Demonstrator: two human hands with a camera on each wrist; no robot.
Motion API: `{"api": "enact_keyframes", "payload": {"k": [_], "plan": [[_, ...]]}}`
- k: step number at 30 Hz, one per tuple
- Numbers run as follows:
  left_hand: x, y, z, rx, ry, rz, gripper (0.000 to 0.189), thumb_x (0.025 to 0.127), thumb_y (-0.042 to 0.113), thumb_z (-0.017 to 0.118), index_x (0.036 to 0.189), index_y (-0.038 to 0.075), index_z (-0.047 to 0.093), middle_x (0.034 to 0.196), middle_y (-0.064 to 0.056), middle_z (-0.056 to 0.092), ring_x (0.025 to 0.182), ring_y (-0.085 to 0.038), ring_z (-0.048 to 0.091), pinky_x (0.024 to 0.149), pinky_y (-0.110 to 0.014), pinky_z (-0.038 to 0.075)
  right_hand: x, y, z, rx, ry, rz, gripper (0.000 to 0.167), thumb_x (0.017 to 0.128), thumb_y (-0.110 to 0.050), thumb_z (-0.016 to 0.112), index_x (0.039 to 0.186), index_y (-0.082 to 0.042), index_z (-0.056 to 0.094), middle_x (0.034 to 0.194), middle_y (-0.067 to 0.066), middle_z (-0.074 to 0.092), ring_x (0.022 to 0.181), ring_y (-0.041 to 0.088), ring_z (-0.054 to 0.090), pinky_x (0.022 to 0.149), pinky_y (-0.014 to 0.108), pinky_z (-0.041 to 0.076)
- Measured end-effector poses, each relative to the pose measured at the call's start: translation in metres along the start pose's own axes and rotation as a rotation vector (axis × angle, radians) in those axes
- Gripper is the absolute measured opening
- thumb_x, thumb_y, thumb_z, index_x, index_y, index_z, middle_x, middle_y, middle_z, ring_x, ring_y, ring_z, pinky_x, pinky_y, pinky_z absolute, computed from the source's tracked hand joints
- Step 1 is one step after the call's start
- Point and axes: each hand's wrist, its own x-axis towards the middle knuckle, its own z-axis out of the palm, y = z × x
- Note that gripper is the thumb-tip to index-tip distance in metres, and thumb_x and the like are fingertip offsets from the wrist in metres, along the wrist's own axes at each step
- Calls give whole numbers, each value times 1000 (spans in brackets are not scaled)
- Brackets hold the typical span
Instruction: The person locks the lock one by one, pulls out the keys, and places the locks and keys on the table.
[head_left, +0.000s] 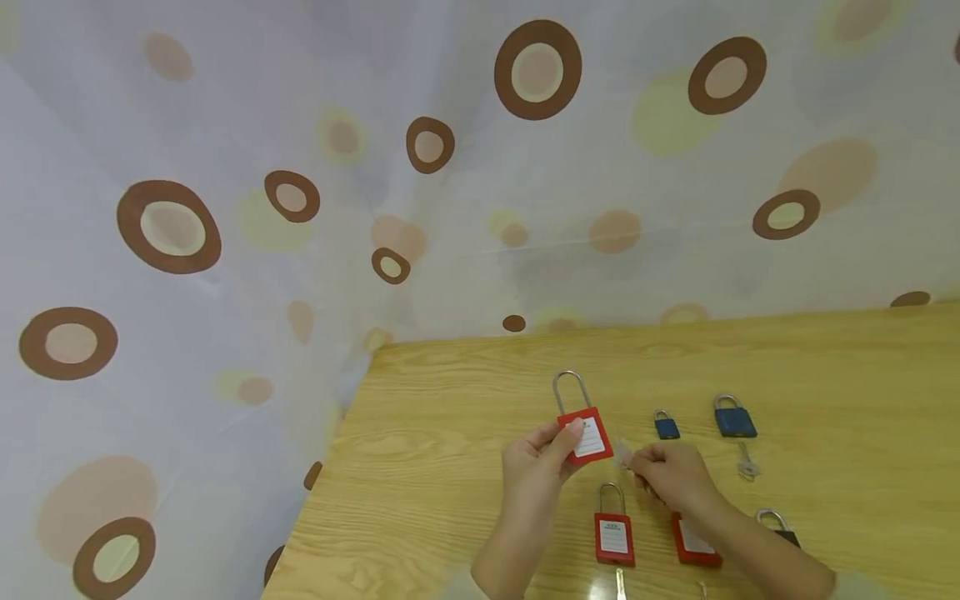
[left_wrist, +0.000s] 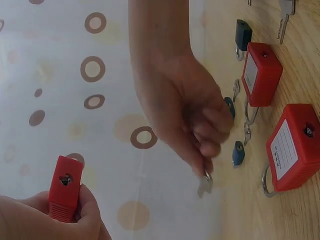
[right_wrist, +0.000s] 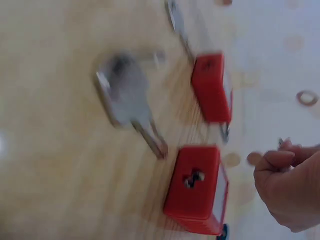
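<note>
My left hand grips a red padlock above the table, thumb over its white label and the long silver shackle pointing away. In the left wrist view the keyhole in the padlock's base shows. Just to its right, my right hand pinches a small silver key by its ring between thumb and fingertips. The key's flat end points toward the held padlock, close to its lower right corner. My other right fingers are curled into the palm.
On the wooden table below are two red padlocks, the right one partly hidden by my right forearm. Blue padlocks, a black padlock and loose keys lie farther right. A patterned sheet hangs behind and left.
</note>
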Motion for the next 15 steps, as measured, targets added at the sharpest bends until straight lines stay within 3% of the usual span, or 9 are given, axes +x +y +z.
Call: {"api": "enact_keyframes", "payload": {"k": [5, 11, 15], "plan": [[-3, -4, 0, -12, -4, -6, 35, 85, 18, 67, 107, -8, 61, 95, -7, 67, 82, -10, 63, 81, -24, 53, 29, 7, 11, -52, 17, 12, 16, 84, -5, 52, 77, 6, 62, 52, 0, 54, 45, 7, 45, 43, 18, 39], [-4, -5, 1, -10, 9, -35, 32, 85, 17, 67, 105, -6, 63, 94, -8, 68, 82, -11, 64, 81, -24, 54, 35, 11, 21, -124, 81, 2, 20, 82, -1, 49, 69, 6, 62, 47, -1, 51, 40, 7, 45, 40, 18, 40], [-4, -7, 2, -8, 0, -28, 32, 86, 17, 66, 107, -7, 62, 96, -9, 68, 83, -11, 64, 79, -23, 54, 36, 10, 23, -200, 100, -1, 26, 80, -1, 47, 57, 0, 60, 42, -3, 47, 39, 8, 43, 39, 18, 35]]}}
